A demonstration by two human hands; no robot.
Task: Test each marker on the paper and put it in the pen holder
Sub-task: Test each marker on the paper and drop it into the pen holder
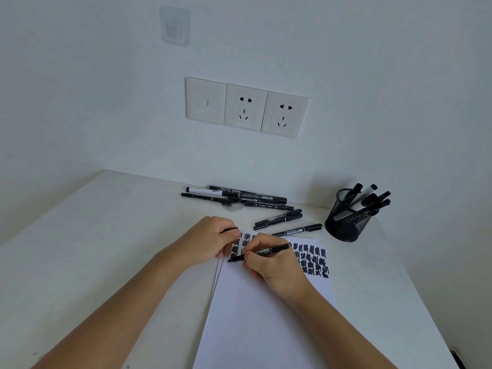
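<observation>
My right hand grips a black marker with its tip down on the white paper, near the sheet's left edge. Black test scribbles cover the paper's top part. My left hand rests at the paper's top left corner, fingers curled around a small black piece, apparently the cap. A black mesh pen holder stands to the right with several markers in it. Several loose black markers lie behind the paper, and three more lie closer to it.
The white desk meets the wall just behind the loose markers. Wall sockets sit above the desk. A clear round disc lies under the marker pile. The desk's right edge runs close past the holder.
</observation>
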